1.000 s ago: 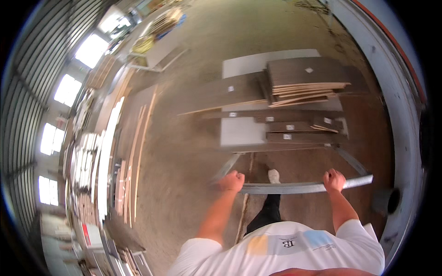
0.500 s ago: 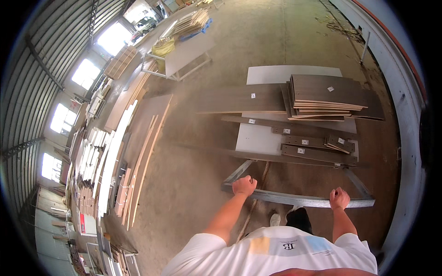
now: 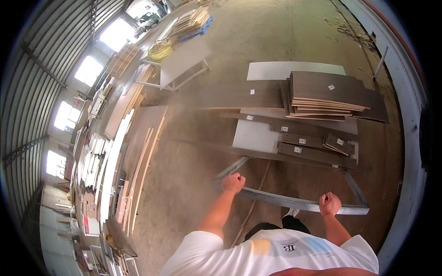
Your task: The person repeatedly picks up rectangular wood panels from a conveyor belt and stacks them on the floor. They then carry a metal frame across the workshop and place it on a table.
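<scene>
My left hand (image 3: pixel 233 183) is closed round the left end of a grey metal bar (image 3: pixel 281 200), the near side of a metal frame. My right hand (image 3: pixel 330 204) grips the same bar near its right end. Beyond the bar lie long dark brown boards (image 3: pixel 299 151) with small white labels, over a white panel (image 3: pixel 254 136). Further off, a stack of wider dark brown boards (image 3: pixel 329 87) rises on the right, beside a flat brown board (image 3: pixel 230 95). The frame's legs and whatever carries the load underneath are hidden.
A light blue wall (image 3: pixel 405 110) runs along the right. Long boards (image 3: pixel 152 133) and white strips (image 3: pixel 110 165) lie along the left. A grey-topped table (image 3: pixel 184 62) stands ahead left, with a pile of boards (image 3: pixel 191 22) on a blue pallet beyond. A pole (image 3: pixel 381 64) stands by the wall.
Both hands and the bar sit slightly further left and lower in view, still gripped. My feet have shifted in a step. The table and side boards have moved lower in view.
</scene>
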The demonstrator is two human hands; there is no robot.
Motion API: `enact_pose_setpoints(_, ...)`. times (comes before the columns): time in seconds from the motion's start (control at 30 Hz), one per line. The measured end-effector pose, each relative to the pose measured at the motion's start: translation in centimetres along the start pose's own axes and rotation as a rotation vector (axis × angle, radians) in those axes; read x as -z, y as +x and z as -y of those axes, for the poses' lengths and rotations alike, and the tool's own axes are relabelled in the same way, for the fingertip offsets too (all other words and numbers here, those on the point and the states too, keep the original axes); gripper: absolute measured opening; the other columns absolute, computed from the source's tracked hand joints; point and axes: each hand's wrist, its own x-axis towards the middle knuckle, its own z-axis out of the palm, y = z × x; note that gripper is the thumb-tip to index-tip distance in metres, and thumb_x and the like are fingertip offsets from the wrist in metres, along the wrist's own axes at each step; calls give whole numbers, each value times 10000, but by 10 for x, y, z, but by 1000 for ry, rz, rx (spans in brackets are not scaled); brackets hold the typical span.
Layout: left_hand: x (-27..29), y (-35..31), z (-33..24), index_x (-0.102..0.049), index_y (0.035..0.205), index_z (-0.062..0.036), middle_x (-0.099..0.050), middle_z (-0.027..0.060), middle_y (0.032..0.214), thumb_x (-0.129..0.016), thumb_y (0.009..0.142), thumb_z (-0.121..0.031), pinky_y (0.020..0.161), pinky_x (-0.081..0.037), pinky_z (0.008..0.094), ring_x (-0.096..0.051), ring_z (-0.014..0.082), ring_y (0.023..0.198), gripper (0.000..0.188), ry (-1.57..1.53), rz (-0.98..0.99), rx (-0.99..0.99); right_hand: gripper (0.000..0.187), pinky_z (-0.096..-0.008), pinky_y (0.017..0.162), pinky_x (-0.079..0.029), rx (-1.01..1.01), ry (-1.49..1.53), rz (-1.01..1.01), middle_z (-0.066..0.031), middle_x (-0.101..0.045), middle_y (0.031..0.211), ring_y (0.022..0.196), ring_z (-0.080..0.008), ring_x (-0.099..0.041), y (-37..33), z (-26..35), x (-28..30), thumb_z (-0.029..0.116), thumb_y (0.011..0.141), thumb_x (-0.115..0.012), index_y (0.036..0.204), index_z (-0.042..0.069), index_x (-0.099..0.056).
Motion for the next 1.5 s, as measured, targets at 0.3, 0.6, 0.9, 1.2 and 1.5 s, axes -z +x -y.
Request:
enact_pose_setpoints(0.3, 34, 267, -91, -711, 830, -96, -725, 158, 855, -572, 900, -367, 738, -532, 514, -686, 387, 831, 313, -62, -81, -44, 223, -503, 633, -471, -28, -1, 20, -102, -628, 718, 707, -361, -620, 253, 45, -57, 258, 826, -657, 698, 102, -564)
enact_pose_setpoints(0.6, 88, 483, -179, -706, 830, -104, -725, 169, 848, -568, 884, -374, 723, -526, 527, -693, 404, 829, 308, -29, -135, -108, 242, -490, 636, -479, -44, -56, 38, -109, -638, 735, 724, -357, -630, 484, 94, -95, 298, 815, -655, 702, 101, -571)
enact_pose_setpoints(0.9, 131, 706, -303, -708, 908, -99, -727, 177, 880, -541, 908, -394, 759, -533, 527, -690, 408, 856, 339, -29, -45, -84, 275, -486, 647, -480, -87, -84, 17, -135, -650, 743, 718, -378, -625, 737, 109, -132, 297, 859, -645, 705, 80, -576)
enact_pose_setpoints(1.2, 160, 933, -438, -668, 913, -114, -740, 125, 908, -492, 967, -421, 736, -546, 520, -698, 372, 855, 358, 9, 7, -63, 231, -479, 619, -475, 22, -77, -76, -84, -629, 719, 717, -342, -629, 1001, 111, -160, 277, 861, -641, 712, 114, -574)
enact_pose_setpoints(1.5, 184, 1164, -564, -692, 841, -104, -720, 154, 786, -531, 927, -392, 697, -542, 517, -693, 397, 761, 342, -35, -149, -62, 261, -484, 655, -482, -10, -57, 12, -117, -647, 764, 761, -370, -634, 1282, 128, -193, 305, 891, -607, 737, 97, -576)
